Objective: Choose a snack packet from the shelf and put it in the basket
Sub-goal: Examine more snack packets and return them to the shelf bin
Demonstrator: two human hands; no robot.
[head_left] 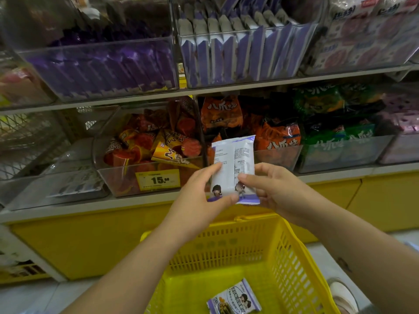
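Note:
A white and purple snack packet [232, 164] is held upright in front of the lower shelf, its printed back facing me. My left hand [201, 196] grips its lower left edge, thumb across the bottom. My right hand [269, 189] pinches its lower right side. Directly below stands a yellow plastic basket [292, 264] on the floor, with one similar white and purple packet [234, 299] lying flat inside it.
Clear bins on the upper shelf hold rows of purple packets [240, 55]. Lower-shelf bins hold orange-red cone snacks [158, 143], orange bags [278, 137] and green bags [335, 132]. A yellow price tag [158, 180] reads 15. A yellow base cabinet [90, 241] runs beneath; a shoe [343, 293] shows right of the basket.

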